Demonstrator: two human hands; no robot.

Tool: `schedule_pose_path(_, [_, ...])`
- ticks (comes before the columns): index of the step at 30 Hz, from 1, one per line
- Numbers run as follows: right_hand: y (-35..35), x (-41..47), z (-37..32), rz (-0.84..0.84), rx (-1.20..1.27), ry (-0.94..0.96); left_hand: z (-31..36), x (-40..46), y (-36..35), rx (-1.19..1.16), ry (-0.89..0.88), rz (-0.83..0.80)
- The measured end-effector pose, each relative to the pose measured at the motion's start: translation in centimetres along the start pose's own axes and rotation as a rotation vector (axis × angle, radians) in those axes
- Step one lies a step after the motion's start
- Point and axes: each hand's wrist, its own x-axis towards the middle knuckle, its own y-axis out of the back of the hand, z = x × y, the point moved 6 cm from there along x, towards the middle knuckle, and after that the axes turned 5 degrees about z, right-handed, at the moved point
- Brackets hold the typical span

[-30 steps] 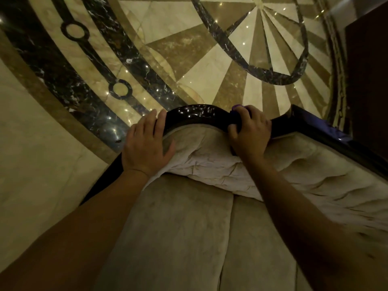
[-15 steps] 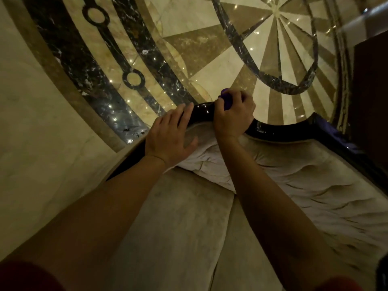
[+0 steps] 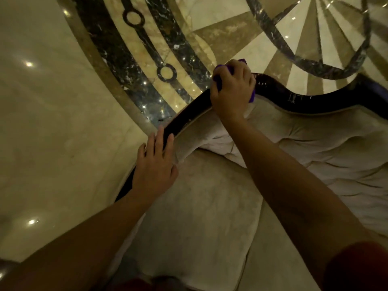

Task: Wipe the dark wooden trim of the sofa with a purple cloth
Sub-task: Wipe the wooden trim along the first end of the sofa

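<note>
The glossy dark wooden trim curves along the top of the beige sofa back. My right hand is closed on the purple cloth, pressing it onto the trim at the crest of the curve. Bits of cloth show above the knuckles and at the hand's right side. My left hand lies flat and empty, fingers spread, on the trim's lower left stretch where it meets the upholstery.
Beige seat cushions fill the lower middle, with a seam between two of them. Behind the sofa lies a polished marble floor with dark inlaid bands and a starburst pattern, reflecting small lights.
My right hand has slid the cloth leftward along the trim over the curve's crest. My left hand has shifted down the trim's left end. The camera view swung left.
</note>
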Motion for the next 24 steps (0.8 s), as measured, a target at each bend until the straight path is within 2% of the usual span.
schedule_pose_path(4, [-1.0,-1.8,-1.2,-0.010,-0.046,0.114,-1.8,-6.0,0.9,0.007,0.083,-0.053])
schedule_pose_path(8, [-3.9,-8.1,-6.6,-0.105,-0.013,0.282,-4.0,-11.6,1.1,-0.027,0.076,-0.024])
schedule_pose_path(13, [-5.4,-15.0,-10.6,-0.048,0.179,0.191,-5.5,-14.8,1.3,-0.126,0.066,0.036])
schedule_pose_path(18, [-4.5,-18.4,-12.7,-0.133,0.176,0.162,-5.5,-14.8,2.4,-0.228,0.178,0.074])
schedule_pose_path(24, [-2.6,-21.9,-14.0,-0.173,0.273,0.057,-5.7,-14.6,2.8,-0.315,0.261,-0.027])
